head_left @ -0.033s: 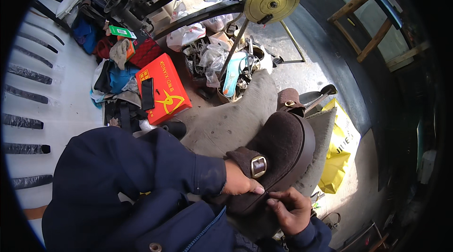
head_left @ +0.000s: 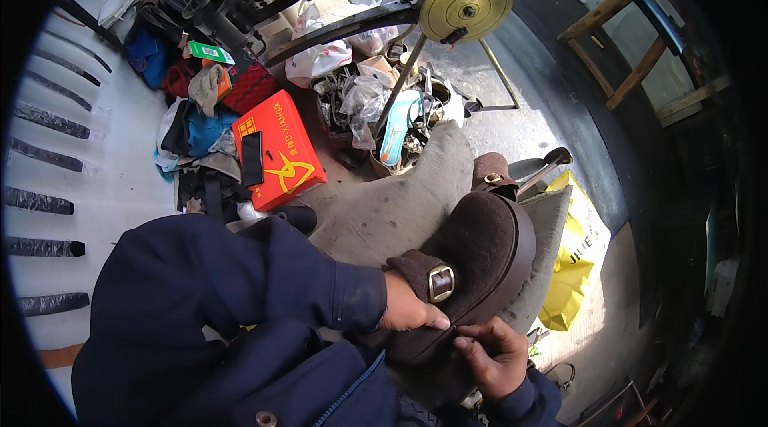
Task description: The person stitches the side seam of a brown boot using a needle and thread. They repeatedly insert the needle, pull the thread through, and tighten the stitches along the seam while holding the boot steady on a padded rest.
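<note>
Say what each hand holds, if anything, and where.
Left hand: brown shoe, beside its buckle. Right hand: fingertips at the shoe's edge; any hold cannot be told.

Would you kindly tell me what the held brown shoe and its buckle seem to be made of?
Brown shoe: probably felt or suede, its surface matt and fuzzy. Buckle: apparently metal, polished, with bright golden glints on its frame.

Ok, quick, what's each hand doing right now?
Left hand: holding the brown buckle-strap shoe, fingers mostly hidden.
Right hand: pinched closed at the shoe's edge; anything held can't be told.
</note>
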`<act>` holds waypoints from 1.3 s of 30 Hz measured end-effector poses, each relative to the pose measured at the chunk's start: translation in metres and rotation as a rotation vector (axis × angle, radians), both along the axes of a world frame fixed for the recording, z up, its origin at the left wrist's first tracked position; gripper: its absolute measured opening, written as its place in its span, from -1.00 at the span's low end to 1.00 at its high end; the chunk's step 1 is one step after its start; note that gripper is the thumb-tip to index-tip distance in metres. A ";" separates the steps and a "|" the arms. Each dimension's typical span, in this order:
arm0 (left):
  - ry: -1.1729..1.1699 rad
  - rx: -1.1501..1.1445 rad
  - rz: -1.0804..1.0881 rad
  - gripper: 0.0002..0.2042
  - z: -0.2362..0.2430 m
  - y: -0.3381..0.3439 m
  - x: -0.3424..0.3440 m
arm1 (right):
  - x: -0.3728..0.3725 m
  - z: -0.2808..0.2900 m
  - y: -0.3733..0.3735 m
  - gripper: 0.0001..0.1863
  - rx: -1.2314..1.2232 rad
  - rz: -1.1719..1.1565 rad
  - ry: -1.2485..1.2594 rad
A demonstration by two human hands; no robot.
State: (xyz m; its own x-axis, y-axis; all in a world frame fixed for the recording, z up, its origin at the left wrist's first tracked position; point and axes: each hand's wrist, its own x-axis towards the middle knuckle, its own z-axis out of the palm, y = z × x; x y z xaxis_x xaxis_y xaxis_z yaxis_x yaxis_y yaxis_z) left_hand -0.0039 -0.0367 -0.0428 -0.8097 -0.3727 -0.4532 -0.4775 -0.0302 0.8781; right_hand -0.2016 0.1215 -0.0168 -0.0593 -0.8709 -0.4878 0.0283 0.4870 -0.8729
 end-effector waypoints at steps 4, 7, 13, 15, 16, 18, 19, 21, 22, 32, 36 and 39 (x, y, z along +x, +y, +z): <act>0.013 0.073 0.094 -0.60 -0.008 0.014 0.003 | 0.001 -0.003 0.003 -0.90 -0.051 -0.063 -0.091; 0.223 0.074 0.203 -0.52 -0.005 0.029 0.011 | 0.001 -0.006 0.009 -0.90 -0.102 -0.062 -0.080; 0.398 -0.016 -0.044 -0.41 0.027 0.036 0.056 | 0.002 -0.009 0.018 -0.89 -0.149 -0.078 -0.033; 0.392 -0.023 -0.086 -0.52 0.033 0.027 0.067 | 0.002 -0.008 0.019 -0.88 -0.139 -0.100 -0.041; 0.386 -0.046 -0.096 -0.57 0.035 0.025 0.069 | 0.002 -0.008 0.019 -0.87 -0.132 -0.111 -0.026; 0.542 -0.230 0.125 -0.70 0.036 0.026 0.066 | 0.003 -0.007 0.017 -0.86 -0.132 -0.136 -0.046; 0.487 -0.320 0.151 -0.70 0.036 0.025 0.064 | 0.003 -0.006 0.015 -0.83 -0.125 -0.141 -0.032; 0.385 -0.509 0.153 -0.71 0.034 0.022 0.056 | 0.004 -0.006 0.012 -0.79 -0.159 -0.139 -0.014; 0.335 -0.601 0.149 -0.73 0.032 0.020 0.050 | 0.004 -0.006 0.011 -0.82 -0.163 -0.129 -0.015; 0.365 0.188 0.485 -0.83 0.044 0.013 0.079 | 0.005 -0.010 0.012 -0.86 -0.137 -0.120 -0.052; 0.795 0.685 0.624 -0.78 0.035 0.035 0.086 | 0.001 -0.010 0.009 -0.86 -0.177 -0.113 -0.099; 0.563 0.581 0.669 -0.81 0.022 0.042 0.073 | -0.003 -0.008 0.006 -0.85 -0.143 -0.107 -0.071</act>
State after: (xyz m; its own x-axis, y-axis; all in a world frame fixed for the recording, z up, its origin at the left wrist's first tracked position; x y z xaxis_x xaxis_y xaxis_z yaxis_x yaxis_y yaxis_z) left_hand 0.0693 0.0049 -0.0209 -0.6683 -0.6677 -0.3279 0.2645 -0.6252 0.7343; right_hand -0.2041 0.1278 -0.0243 -0.1247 -0.9222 -0.3661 0.1375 0.3494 -0.9268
